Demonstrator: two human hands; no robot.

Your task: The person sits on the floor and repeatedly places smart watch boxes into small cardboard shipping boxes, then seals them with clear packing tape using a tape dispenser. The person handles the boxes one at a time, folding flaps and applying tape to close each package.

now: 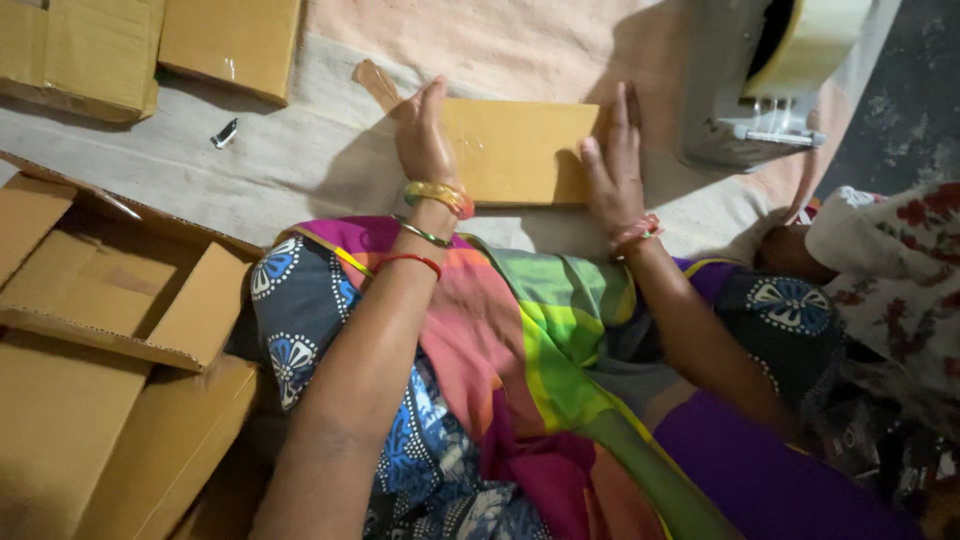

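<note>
A small flat cardboard box (520, 150) lies on the pale cloth-covered floor in front of me. My left hand (424, 135) presses flat against the box's left end, fingers together and pointing away from me. My right hand (614, 165) lies flat against its right end. A strip of clear tape (377, 84) sticks out from the box's far left corner. Both wrists carry bangles. My lap, in multicoloured cloth, fills the lower middle.
A large open cardboard carton (120, 300) stands at the left. Two more cardboard boxes (232, 42) lie at the top left, with a small metal object (225, 132) near them. A tape dispenser with a roll (775, 75) is at top right. Floral-patterned cloth (900, 260) sits at right.
</note>
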